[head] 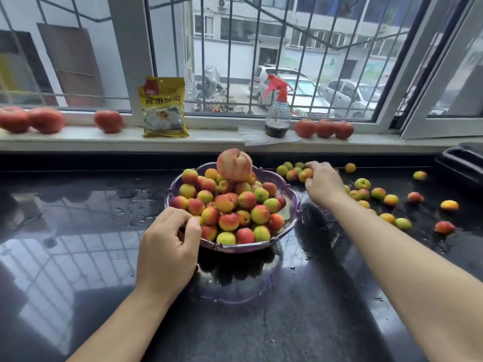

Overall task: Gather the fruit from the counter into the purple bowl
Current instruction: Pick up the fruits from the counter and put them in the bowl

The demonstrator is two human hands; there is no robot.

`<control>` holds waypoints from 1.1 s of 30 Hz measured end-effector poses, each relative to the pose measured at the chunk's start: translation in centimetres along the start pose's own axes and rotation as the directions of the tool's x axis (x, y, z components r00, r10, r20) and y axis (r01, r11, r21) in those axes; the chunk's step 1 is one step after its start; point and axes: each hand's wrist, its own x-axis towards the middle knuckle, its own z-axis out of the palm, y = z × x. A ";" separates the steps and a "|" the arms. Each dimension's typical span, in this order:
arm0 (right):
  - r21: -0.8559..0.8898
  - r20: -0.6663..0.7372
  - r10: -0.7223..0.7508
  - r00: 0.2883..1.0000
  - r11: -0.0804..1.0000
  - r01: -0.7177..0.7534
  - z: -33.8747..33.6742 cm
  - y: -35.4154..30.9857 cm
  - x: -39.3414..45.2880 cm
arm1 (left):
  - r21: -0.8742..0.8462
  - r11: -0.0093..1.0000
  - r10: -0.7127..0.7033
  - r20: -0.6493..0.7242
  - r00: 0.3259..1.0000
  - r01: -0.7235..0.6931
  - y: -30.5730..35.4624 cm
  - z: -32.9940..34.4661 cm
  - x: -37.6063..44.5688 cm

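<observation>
The purple bowl (292,205) sits mid-counter, heaped with small red-and-yellow apricots (230,205) and one large peach (234,164) on top. My left hand (167,249) grips the bowl's near-left rim, fingers curled over the edge. My right hand (324,185) reaches past the bowl's right side and curls its fingers round an apricot (306,175) in a small cluster (288,169) on the counter. Several more loose apricots (389,199) lie scattered over the black counter to the right.
The black counter (78,205) is wet and glossy. On the windowsill stand a yellow food packet (164,107), a spray bottle (277,113) and tomatoes (324,128) at both ends. A dark tray (462,163) sits at the far right edge.
</observation>
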 end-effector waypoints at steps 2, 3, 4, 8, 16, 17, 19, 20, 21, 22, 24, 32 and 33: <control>-0.123 0.024 -0.025 0.999 0.992 0.028 1.2 -0.5 1.3 | -0.007 1.000 0.011 -0.002 1.000 -0.011 -0.2 0.0 0.0; -0.167 0.042 -0.019 0.999 0.986 0.026 1.8 -0.5 2.0 | -0.005 1.000 0.019 -0.004 1.000 -0.019 -0.3 0.0 0.0; -0.208 0.060 -0.014 0.998 0.978 0.026 2.5 -0.6 2.5 | -0.003 1.000 0.028 -0.007 1.000 -0.028 -0.4 0.1 0.1; -0.299 0.012 -0.037 0.999 0.953 0.039 4.5 -0.1 3.9 | -0.017 0.999 0.044 -0.012 0.999 -0.044 -0.6 0.1 0.3; 0.126 -0.226 -0.045 0.973 0.989 0.075 1.1 -1.0 1.6 | -0.018 0.999 0.028 -0.001 1.000 -0.028 -0.5 0.0 0.2; 0.322 -0.246 0.026 0.969 0.945 0.056 -0.4 -2.1 0.7 | -0.017 1.000 0.026 0.001 1.000 -0.026 -0.4 0.1 0.1; 0.616 -0.194 0.021 0.981 0.781 0.105 -3.2 -4.6 -1.7 | -0.016 1.000 0.016 0.000 1.000 -0.016 -0.3 0.1 0.1; 0.655 -0.143 -0.067 0.987 0.742 0.145 -4.2 -6.1 -3.1 | -0.014 1.000 0.013 -0.002 1.000 -0.013 -0.3 0.1 0.1; 0.649 -0.081 -0.171 0.982 0.738 0.182 -4.6 -7.5 -4.4 | -0.014 1.000 0.010 -0.001 1.000 -0.010 -0.2 0.1 0.1; 0.606 -0.032 -0.247 0.969 0.766 0.215 -4.3 -8.5 -5.3 | -0.015 1.000 0.009 0.001 1.000 -0.009 -0.2 0.0 0.1; 0.467 0.005 -0.284 0.959 0.848 0.249 -2.5 -9.6 -6.1 | -0.019 1.000 0.010 0.009 1.000 -0.009 -0.2 -0.1 0.0; 0.575 -0.176 0.095 0.980 0.818 0.024 -2.3 -4.7 -4.9 | -0.050 0.999 0.005 0.028 1.000 -0.003 -0.3 -0.3 -0.1; 0.550 -0.149 0.156 0.976 0.834 -0.050 -2.1 -3.1 -4.3 | -0.050 0.999 0.002 0.024 1.000 -0.001 -0.3 -0.2 0.0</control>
